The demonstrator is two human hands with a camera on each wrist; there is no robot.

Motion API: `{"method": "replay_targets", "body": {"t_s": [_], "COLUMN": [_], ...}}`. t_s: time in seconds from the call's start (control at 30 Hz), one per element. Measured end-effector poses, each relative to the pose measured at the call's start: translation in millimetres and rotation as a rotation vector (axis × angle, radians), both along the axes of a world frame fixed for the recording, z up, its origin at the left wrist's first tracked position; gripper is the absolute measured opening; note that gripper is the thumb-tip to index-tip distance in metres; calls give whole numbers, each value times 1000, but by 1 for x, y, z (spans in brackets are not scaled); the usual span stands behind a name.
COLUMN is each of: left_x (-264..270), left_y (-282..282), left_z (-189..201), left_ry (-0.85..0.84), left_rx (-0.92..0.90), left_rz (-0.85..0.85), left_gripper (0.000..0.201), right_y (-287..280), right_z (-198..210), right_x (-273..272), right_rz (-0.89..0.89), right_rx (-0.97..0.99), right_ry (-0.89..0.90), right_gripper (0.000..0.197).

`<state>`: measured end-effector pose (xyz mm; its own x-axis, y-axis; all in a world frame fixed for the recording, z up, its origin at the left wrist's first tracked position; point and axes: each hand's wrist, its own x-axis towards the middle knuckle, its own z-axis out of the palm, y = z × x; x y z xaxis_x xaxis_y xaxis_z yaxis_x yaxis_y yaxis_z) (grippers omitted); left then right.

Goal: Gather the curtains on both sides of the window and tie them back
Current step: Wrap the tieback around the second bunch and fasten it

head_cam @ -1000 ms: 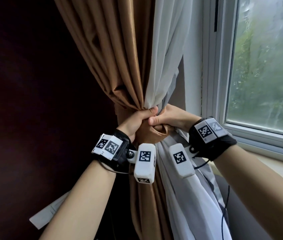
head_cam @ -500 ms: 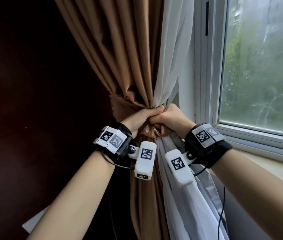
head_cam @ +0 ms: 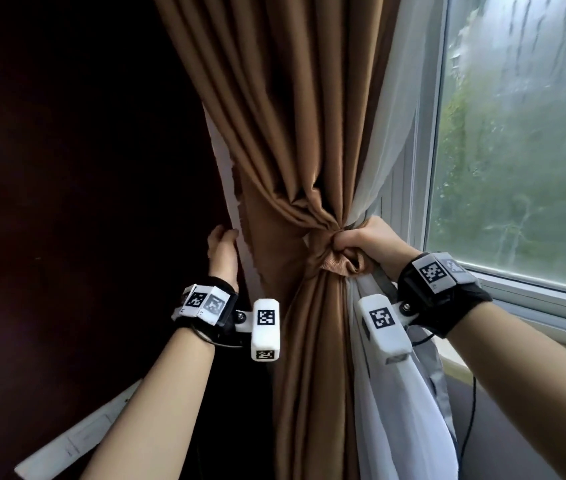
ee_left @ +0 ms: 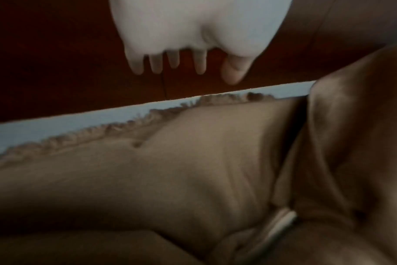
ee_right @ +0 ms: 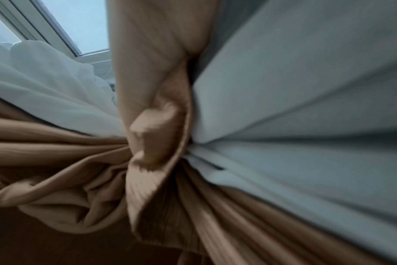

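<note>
The brown curtain [head_cam: 292, 133] and the white sheer curtain [head_cam: 388, 116] are bunched together at a brown ribbed tie-back [head_cam: 335, 266]. My right hand [head_cam: 361, 239] grips the tie-back at its knot, fingers curled round it. In the right wrist view the tie-back [ee_right: 154, 136] cinches the brown curtain [ee_right: 45, 152] and the sheer curtain [ee_right: 306, 107]; my fingers are hidden there. My left hand [head_cam: 222, 251] is at the curtain's left edge, by its white lining. In the left wrist view the left hand [ee_left: 186, 66] has spread fingers and holds nothing, above the curtain [ee_left: 170, 170].
The window [head_cam: 516, 150] and its sill [head_cam: 534, 299] are to the right of the curtains. A dark wall [head_cam: 67, 168] fills the left. A white sheet [head_cam: 77, 441] lies at the lower left. A black cable [head_cam: 470, 410] hangs under my right arm.
My left hand has let go of the tie-back and moved left to the curtain's edge. My right hand still grips the knot.
</note>
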<state>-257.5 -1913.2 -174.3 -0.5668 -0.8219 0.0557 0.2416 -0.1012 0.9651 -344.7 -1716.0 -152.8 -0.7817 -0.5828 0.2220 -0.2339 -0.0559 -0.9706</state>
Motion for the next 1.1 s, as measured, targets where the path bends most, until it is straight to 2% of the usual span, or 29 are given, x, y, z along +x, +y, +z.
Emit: {"method": "replay_targets", "body": {"t_s": [0.07,0.13,0.23,0.37,0.43,0.53,0.6,0.7,0.77,0.83,0.87,0.9,0.97,1.03,1.07,1.1], "left_x": [-6,-8,-6,1,-5,-22,-34,-42,-44,-46,-43,-38,-29,-23,-20,-18], "left_y": [9,24,35,48,51,47,45,54,59,61,65,70,82,90,89,88], "left_z": [-5,-9,-17,-13,-11,-9,-13,-20,-22,-22,-20,-19,-18,-17,-17,-17], "left_ry": [89,126,113,141,95,4,-68,-147,-202,-275,-294,-272,-78,103,188,226], "left_rx": [74,96,60,80,31,-106,-162,-137,-271,-437,-464,-455,-211,72,171,197], "left_rz": [-219,-375,-419,-514,-534,-394,-344,-534,-482,-370,-358,-411,-547,-521,-534,-529], "left_gripper": [49,42,44,41,37,17,35,41,38,37,40,45,53,54,53,51], "right_y": [-1,-3,-1,4,6,7,7,6,7,8,8,7,6,5,5,6], "right_z": [0,2,2,2,1,-1,-1,0,0,0,0,-1,-1,-2,-2,-2], "right_x": [0,2,0,-6,-7,-9,-11,-13,-14,-18,-19,-21,-23,-24,-25,-26], "right_rz": [-12,-22,-49,-91,-84,-55,-45,-35,-35,-26,-15,-8,-1,-7,-12,-15], "right_rx": [14,23,25,40,55,52,46,30,41,57,47,36,28,36,39,41], "right_ry": [2,7,-6,-9,2,11,9,6,-3,-6,-8,-9,-5,2,5,5], "right_gripper": [13,12,9,18,7,16,21,18,9,18,22,26,30,30,29,27]}}
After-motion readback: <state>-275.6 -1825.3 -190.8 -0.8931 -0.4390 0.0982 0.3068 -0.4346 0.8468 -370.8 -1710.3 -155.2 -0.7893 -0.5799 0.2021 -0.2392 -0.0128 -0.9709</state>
